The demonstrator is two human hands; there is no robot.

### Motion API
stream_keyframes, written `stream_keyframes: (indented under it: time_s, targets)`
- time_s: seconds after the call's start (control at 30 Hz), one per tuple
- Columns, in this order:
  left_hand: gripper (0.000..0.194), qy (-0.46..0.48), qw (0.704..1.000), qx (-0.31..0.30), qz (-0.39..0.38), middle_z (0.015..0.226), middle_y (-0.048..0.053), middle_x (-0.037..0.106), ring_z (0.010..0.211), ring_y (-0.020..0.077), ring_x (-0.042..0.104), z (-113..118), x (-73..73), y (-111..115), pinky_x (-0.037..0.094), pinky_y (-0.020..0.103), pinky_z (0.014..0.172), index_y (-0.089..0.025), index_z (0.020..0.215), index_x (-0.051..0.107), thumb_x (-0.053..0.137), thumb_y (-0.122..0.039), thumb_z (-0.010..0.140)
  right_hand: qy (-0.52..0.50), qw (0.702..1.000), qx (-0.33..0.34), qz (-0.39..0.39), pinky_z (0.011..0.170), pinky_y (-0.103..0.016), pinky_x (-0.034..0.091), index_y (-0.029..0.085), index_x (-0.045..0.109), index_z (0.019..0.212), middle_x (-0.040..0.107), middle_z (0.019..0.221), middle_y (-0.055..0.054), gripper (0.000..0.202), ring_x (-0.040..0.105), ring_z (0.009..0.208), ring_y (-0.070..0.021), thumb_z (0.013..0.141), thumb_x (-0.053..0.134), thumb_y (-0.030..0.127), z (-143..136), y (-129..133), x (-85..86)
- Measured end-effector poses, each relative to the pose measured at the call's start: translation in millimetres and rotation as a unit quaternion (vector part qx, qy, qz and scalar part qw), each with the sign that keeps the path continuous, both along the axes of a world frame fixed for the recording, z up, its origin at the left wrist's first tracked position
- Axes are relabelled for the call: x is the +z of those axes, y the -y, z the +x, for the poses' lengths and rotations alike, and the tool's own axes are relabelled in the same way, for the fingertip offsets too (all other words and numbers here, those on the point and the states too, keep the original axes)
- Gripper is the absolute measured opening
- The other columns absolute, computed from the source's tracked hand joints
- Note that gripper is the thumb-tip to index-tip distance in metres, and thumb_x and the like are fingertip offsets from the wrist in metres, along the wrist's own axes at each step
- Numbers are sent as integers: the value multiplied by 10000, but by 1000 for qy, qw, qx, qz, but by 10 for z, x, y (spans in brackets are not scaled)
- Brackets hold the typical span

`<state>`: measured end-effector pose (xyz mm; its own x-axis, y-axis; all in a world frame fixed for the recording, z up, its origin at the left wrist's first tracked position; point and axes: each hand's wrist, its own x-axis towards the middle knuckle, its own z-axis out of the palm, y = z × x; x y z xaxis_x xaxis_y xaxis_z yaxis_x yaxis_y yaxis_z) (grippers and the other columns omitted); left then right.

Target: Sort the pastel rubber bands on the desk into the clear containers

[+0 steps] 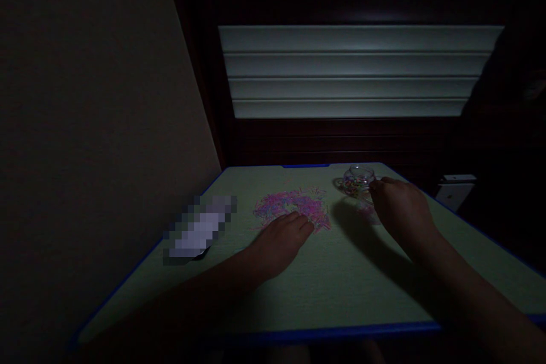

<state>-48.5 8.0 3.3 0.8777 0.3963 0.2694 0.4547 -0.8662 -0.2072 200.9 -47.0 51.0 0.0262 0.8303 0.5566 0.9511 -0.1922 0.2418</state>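
Observation:
A loose pile of small pink and purple pieces (294, 205) is spread over the middle of the pale green table (324, 290). My left hand (284, 239) rests at the pile's near edge, fingers curled down onto it; what its fingertips hold, if anything, is hidden. To the right stands a clear glass jar (358, 182) with colourful bits in it. My right hand (398, 202) is raised just right of the jar, fingers pinched together; anything between them is too small and dark to tell. Below that hand, a small clear container with pinkish contents (367, 213) is partly covered.
A blurred-out pale object (200, 230) lies at the table's left side. Blue edging (362, 331) runs round the table. A wall stands close on the left, dark panelling behind. White boxes (455, 193) sit beyond the right edge.

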Motion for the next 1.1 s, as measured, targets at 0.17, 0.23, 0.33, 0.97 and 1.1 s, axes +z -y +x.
stream_keyframes:
  time_s: [0.17, 0.23, 0.33, 0.97, 1.1]
  targets:
    - [161, 8, 1000, 5, -7, 967, 43, 573, 917, 193, 520, -7, -15, -9, 438, 326, 834, -164, 981, 524, 415, -82, 895, -57, 978, 200, -23, 641, -262, 362, 164, 655, 931, 640, 865, -83, 244, 581, 780, -173, 898, 414, 179, -147, -7, 16]
    - [154, 18, 1000, 14, -9, 951, 39, 576, 901, 189, 525, -11, -10, -11, 441, 324, 821, -166, 972, 524, 417, -86, 895, -62, 960, 266, -63, 657, -249, 360, 161, 659, 903, 627, 827, -69, 239, 566, 773, -156, 901, 420, 164, -217, -15, -3]
    - [156, 25, 999, 27, -10, 924, 38, 580, 892, 185, 532, -22, 23, -13, 442, 321, 817, -166, 960, 527, 412, -85, 893, -56, 941, 313, -112, 657, -242, 351, 157, 645, 826, 603, 766, -52, 214, 548, 740, -141, 893, 442, 163, -271, -40, -59]
    - [229, -32, 979, 160, -119, 850, 60, 634, 758, 171, 586, -465, 542, -144, 423, 265, 684, -163, 834, 599, 377, -155, 889, -101, 926, 329, -155, 638, -243, 347, 163, 647, 860, 618, 811, -62, 227, 556, 722, -132, 888, 423, 178, -220, -66, -99]
    - [197, -52, 971, 193, -133, 807, 48, 648, 723, 172, 586, -602, 534, -231, 387, 256, 632, -189, 765, 602, 421, -183, 845, -101, 927, 325, -155, 638, -237, 345, 164, 645, 837, 621, 808, -63, 217, 559, 721, -132, 879, 432, 152, -227, -48, -81]
